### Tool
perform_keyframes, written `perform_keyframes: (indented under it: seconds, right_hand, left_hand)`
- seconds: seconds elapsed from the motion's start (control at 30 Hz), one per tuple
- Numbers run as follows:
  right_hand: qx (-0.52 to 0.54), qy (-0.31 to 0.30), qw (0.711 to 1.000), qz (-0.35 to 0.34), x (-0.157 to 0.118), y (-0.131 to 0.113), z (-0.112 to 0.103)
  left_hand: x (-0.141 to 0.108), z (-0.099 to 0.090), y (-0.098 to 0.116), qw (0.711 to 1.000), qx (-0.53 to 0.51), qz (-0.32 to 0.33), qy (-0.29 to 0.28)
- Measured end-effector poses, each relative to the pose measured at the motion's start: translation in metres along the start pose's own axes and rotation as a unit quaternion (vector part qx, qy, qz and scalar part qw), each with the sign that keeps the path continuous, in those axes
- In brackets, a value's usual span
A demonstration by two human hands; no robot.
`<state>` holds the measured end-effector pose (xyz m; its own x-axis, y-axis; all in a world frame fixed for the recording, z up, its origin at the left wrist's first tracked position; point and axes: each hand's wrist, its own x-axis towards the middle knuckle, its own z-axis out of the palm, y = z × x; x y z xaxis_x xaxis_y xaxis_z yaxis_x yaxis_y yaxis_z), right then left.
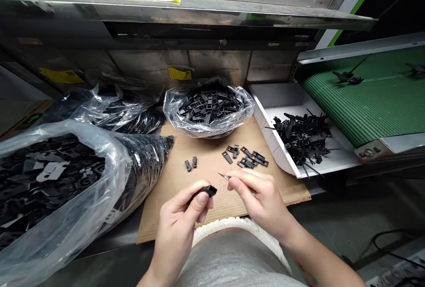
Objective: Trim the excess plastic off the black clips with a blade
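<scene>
A black plastic part (210, 190) is pinched between the thumb and fingers of my left hand (179, 218). To its right, my right hand (262, 198) grips a thin pointed blade (223, 175), its tip toward the left and apart from the part. Both hands are over the near half of a brown cardboard sheet (172, 189). Two small black pieces (191, 163) lie on the cardboard beyond my left hand. Several black rectangular pieces (247, 157) are scattered beyond my right hand.
An open clear bag (209, 105) of black parts sits at the back centre. Larger bags (109, 176) crowd the left. At right, a white tray (277, 143) holds black branching scraps (303, 138), beside a green conveyor belt (375, 96). A metal shelf (232, 14) spans above.
</scene>
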<state>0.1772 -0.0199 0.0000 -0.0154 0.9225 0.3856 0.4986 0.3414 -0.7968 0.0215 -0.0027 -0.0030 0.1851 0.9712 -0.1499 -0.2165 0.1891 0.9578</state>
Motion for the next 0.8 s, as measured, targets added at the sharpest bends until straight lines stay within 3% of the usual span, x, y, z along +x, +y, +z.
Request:
perform_keyframes:
  seconds: [0.2,0.5,0.63,0.8]
  right_hand:
    - [0.024,-0.02,0.998,-0.049,-0.005,-0.001,-0.006]
    - [-0.052,-0.057,0.99,-0.114,-0.001,-0.01,-0.009]
    - [-0.094,-0.053,0.986,-0.129,0.001,-0.011,-0.008]
    - [-0.107,-0.086,0.981,-0.138,0.003,-0.014,-0.009]
  left_hand:
    - [0.008,-0.002,0.011,0.993,-0.054,-0.085,-0.058]
    - [0.008,-0.003,0.007,0.998,-0.012,-0.034,-0.059]
    - [0.006,-0.008,0.002,0.999,0.03,-0.004,-0.023]
    - [0.009,-0.008,0.005,0.999,-0.007,-0.033,-0.033]
